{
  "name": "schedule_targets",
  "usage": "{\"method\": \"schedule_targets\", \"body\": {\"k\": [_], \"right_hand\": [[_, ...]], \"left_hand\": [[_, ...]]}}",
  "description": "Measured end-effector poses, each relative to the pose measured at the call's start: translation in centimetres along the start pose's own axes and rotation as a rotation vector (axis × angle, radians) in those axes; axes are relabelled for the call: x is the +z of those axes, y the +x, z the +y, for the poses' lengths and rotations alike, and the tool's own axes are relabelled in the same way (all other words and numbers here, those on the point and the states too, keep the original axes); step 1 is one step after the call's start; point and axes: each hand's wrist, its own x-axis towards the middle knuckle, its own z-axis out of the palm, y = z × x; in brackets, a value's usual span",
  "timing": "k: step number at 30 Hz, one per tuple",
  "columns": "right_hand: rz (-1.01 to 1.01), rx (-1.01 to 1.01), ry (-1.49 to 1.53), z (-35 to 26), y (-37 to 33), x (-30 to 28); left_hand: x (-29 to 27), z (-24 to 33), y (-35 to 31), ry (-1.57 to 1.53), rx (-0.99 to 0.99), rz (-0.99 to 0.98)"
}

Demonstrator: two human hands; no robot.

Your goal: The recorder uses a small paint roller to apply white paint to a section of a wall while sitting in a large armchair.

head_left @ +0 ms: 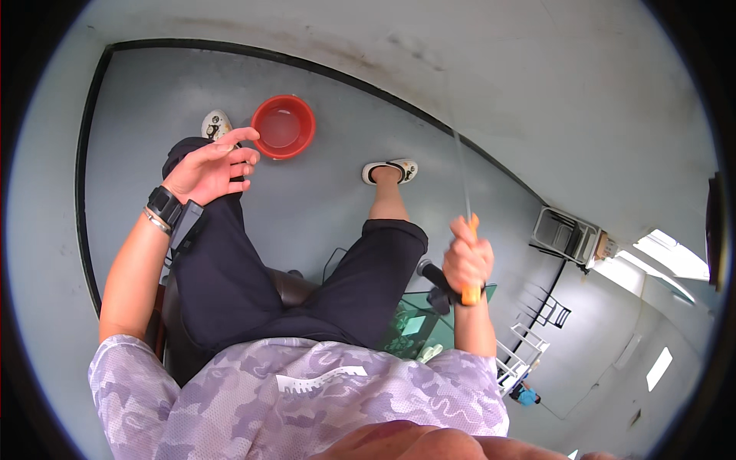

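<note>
My right hand [466, 261] is closed round the yellow-orange handle [471, 295] of a tool with a long thin pale blade [461, 165]. The blade points up and away toward the wall, and it is too smeared to tell its exact kind. Over my left knee, my left hand [211, 167] hangs in the air with its fingers apart and nothing in them. Beyond its fingertips a red plastic bucket [307, 142] stands upright on the grey floor.
I sit on a dark brown seat [291, 290] close to white walls. A glass-topped table [410, 337] is at my right side, below my right forearm. Stacked chairs [566, 234] stand against the wall further right. A person in blue [527, 395] is in the distance.
</note>
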Motion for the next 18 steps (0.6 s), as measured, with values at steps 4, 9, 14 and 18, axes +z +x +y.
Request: {"method": "schedule_targets", "body": {"k": [4,9,14,18], "right_hand": [[-0.012,-0.029,-0.047,1.7,0.8,0.8],[0.057,0.071,0.089,-4.1,10.1,-10.8],[0.059,0.084,0.213,-6.4,17.8,-15.9],[0.200,0.124,0.214,-4.9,14.8,-13.6]], "left_hand": [[-0.4,-0.2,0.2,-0.026,-0.003,0.010],[-0.9,-0.2,-0.4,-0.034,-0.006,0.012],[-1.1,-0.1,-0.4,-0.060,0.046,0.071],[-2.5,-0.1,-0.5,-0.083,0.071,0.050]]}}
